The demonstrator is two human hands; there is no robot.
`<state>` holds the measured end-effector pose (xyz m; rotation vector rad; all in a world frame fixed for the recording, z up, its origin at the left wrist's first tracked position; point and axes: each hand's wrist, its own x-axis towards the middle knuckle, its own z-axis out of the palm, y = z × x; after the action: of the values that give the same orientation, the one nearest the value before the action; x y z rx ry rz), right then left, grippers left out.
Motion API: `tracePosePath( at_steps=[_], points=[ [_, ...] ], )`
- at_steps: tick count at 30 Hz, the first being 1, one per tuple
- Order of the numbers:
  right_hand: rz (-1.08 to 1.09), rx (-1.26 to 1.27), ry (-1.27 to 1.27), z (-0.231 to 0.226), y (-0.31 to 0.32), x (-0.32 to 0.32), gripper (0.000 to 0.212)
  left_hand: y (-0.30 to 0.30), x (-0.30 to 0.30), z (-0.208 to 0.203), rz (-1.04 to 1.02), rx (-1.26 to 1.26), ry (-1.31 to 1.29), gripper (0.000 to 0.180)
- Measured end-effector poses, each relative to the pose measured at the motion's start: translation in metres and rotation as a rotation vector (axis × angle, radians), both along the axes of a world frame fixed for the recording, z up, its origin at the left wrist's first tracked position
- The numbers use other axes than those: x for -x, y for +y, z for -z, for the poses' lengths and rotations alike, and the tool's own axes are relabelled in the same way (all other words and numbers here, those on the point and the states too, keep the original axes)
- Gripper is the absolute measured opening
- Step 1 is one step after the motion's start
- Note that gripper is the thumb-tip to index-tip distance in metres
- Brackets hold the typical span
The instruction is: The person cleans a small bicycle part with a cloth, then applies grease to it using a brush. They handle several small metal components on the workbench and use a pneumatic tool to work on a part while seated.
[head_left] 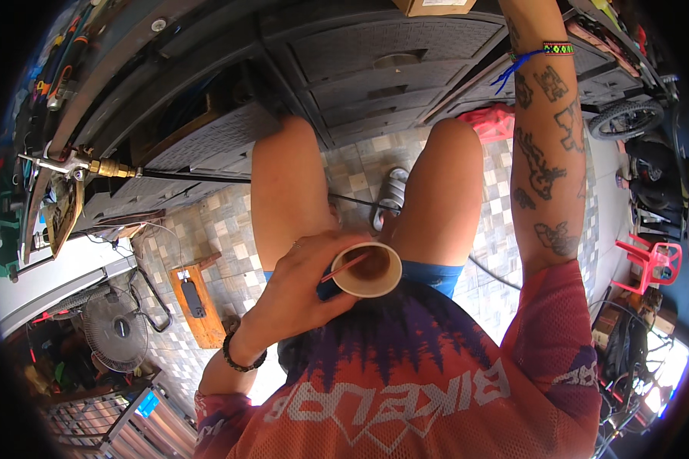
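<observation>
A paper cup (364, 289) with a little brown liquid in the bottom is held in front of my shirt. My left hand (306, 271) wraps round its left side, fingers and thumb closed. A thin red stirrer (343, 268) leans out over the rim toward that hand. My right forearm (547, 145), tattooed and with a woven bracelet (557, 49) near the wrist, stretches up past the top edge. The right hand itself lies outside the picture. Closest to where that arm leaves the view is a cardboard box (436, 7), partly cut off.
Dark drawer units (390, 69) stand before my knees. An air-gun fitting on a black hose (107, 166) juts in at left. A wooden board (195, 306) and a fan (115, 330) are lower left. A red plastic chair (651, 262) and a bicycle wheel (626, 120) are at right.
</observation>
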<state>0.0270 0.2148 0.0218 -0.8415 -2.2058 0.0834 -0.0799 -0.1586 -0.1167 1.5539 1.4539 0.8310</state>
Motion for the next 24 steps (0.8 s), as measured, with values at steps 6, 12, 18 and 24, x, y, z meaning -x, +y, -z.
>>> tracePosePath(
  at_steps=[6, 12, 18, 24],
  points=[
    [0.017, -0.044, 0.015, -0.002, -0.01, 0.0, 0.091, 0.023, 0.026, -0.034, -0.094, -0.284, -0.067, 0.076],
    [0.003, -0.052, 0.034, 0.001, -0.013, -0.007, 0.072, 0.051, 0.039, -0.136, 0.031, -0.676, -0.315, 0.069],
    [-0.032, 0.007, 0.046, -0.012, -0.027, 0.0, 0.075, 0.063, 0.024, -0.208, -0.034, -1.225, -0.19, 0.036],
    [-0.011, 0.026, 0.038, -0.011, -0.027, -0.004, 0.08, 0.05, 0.012, -0.26, -0.068, -1.359, 0.041, 0.043]
  ],
)
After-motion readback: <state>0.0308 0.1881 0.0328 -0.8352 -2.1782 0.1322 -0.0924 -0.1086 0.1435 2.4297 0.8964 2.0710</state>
